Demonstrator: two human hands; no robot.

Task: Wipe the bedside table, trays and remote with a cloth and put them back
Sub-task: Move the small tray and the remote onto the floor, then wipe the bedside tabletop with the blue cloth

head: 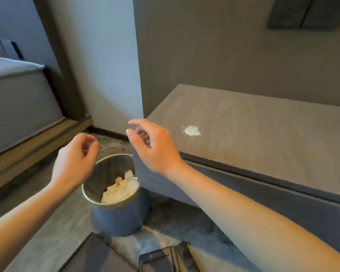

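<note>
The bedside table [263,138] fills the right, bare but for a white smear [191,130] (no cloth in sight). The right hand [155,144], empty with loosely curled fingers, hovers just left of the smear, nearer than the equally empty left hand [75,161] above the bin [118,211]. Trays [94,256] and remote [186,258] lie on the floor below.

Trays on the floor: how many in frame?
2, both cut off by the bottom edge: a large dark tray at bottom left, and a smaller tray right of it, beside the remote. More may lie out of frame.
</note>
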